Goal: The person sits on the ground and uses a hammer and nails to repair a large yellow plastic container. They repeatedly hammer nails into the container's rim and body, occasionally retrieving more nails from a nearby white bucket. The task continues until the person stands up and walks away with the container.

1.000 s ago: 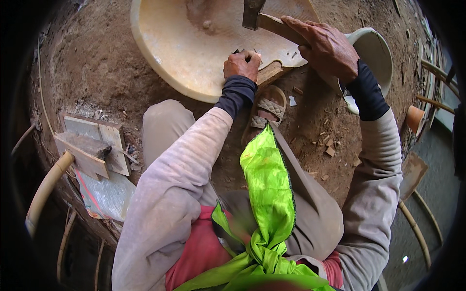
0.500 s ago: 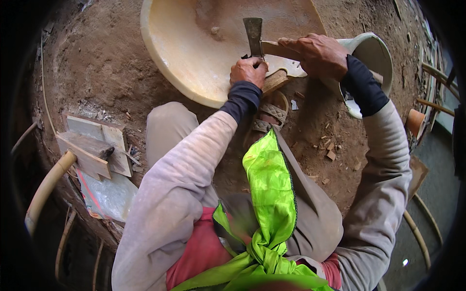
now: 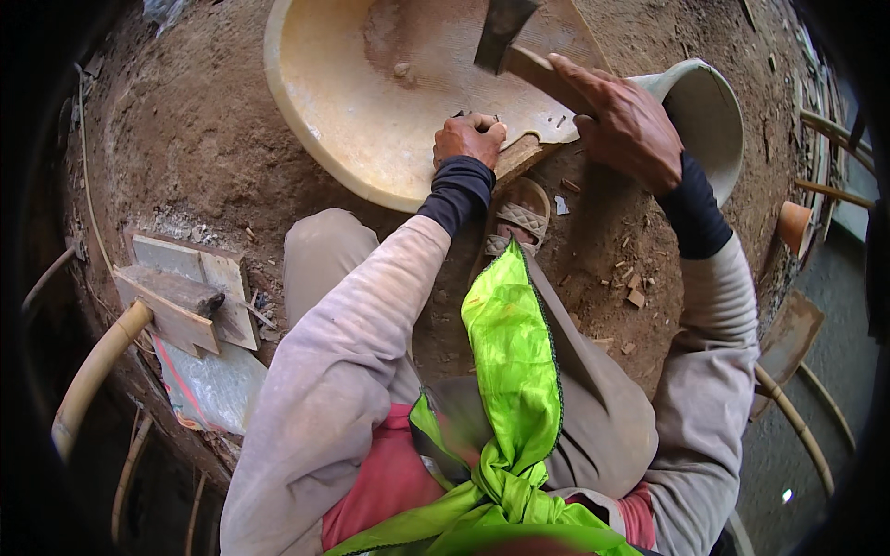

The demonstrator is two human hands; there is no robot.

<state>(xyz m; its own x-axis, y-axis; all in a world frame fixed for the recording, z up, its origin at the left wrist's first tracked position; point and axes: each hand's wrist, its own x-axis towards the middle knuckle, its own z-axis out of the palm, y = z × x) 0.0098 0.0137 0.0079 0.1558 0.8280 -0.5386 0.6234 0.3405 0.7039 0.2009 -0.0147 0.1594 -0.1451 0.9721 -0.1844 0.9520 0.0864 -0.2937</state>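
Observation:
My right hand grips the wooden handle of a hatchet, its dark flared metal head raised over the large pale basin-like shell. My left hand rests on the near edge of the shell with its fingers pinched together. A small dark bit shows at the fingertips, too little to name. Just right of that hand, two thin dark nail-like pins stick up from the rim. Beneath the rim lies a wooden block, close to my sandalled foot.
A pale hollow tube-like piece stands right of the shell. Wood chips are scattered over the dirt floor. To the left, boards lean near a bamboo pole and a plastic sheet. A clay pot sits far right.
My right hand has lifted the hatchet, its head rising up and away from my left hand. The left hand has stayed at the rim, its fingers slightly shifted.

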